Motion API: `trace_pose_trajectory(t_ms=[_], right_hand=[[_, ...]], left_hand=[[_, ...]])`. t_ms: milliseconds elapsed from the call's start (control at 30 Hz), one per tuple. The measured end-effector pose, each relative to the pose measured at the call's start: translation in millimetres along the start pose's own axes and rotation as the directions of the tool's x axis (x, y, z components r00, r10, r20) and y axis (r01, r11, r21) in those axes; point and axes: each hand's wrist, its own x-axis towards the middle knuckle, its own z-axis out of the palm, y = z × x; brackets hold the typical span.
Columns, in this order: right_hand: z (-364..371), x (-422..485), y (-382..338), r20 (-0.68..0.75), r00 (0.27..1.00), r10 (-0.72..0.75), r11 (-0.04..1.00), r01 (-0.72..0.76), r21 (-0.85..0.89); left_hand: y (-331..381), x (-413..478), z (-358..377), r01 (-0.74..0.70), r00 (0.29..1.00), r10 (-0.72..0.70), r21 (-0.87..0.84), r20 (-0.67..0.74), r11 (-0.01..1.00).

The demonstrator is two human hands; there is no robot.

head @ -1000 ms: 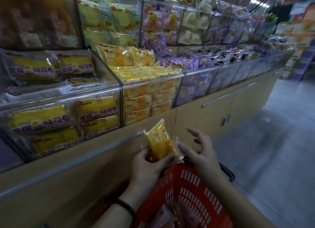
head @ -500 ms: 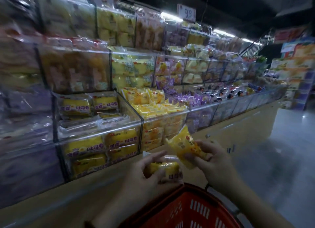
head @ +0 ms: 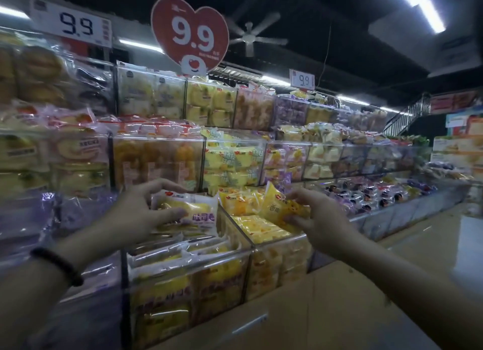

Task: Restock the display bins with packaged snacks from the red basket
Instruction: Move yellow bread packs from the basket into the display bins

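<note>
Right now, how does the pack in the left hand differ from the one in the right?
The left pack, in the left hand, is pale with a purple label; the right pack, in the right hand, is orange-yellow. The left pack looks bigger than the right pack. Left pack lies nearly flat, right pack stands tilted. Both are sealed snacks.

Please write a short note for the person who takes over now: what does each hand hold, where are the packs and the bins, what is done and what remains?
Left hand: grips a purple-label pack over the left bin.
Right hand: pinches a yellow pack over the right bin, which holds similar yellow packs.
Done: both packs are at their bins.
Left: lay each pack down and let go, then fetch more. The basket is out of view, so its remaining stock cannot be told.
</note>
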Motion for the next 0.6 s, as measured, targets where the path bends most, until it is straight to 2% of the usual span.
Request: trace_pose_trajectory(t_ms=[67,133,267,300,400,500,600], right_hand=[[11,25,-2,0.028,1.000,-0.010,0.995,0.013,-0.095],[25,48,-6,0.034,0.999,-0.042,0.967,0.049,-0.251],[59,87,-14,0.078,0.975,-0.207,0.782,0.213,-0.586],[67,94,-16,0.104,0.970,-0.220,0.758,0.237,-0.608],[92,110,-20,0.159,0.973,-0.167,0.791,0.228,-0.568],[111,119,-19,0.216,0.971,-0.105,0.813,0.209,-0.543],[118,123,-22,0.235,0.971,-0.039,0.857,0.154,-0.492]], left_hand=[[-13,22,-18,0.026,0.999,-0.020,0.145,-0.041,0.989],[-25,41,-34,0.042,0.997,-0.028,0.177,-0.078,0.983],[-50,65,-52,-0.009,0.992,0.040,0.249,-0.116,0.968],[-58,68,-54,-0.027,0.987,0.064,0.243,-0.144,0.970],[-84,69,-56,-0.047,0.973,0.096,0.228,-0.209,0.973],[-96,69,-61,-0.030,0.980,0.078,0.254,-0.183,0.967],[-90,70,-60,-0.031,0.982,0.069,0.210,-0.173,0.977]])
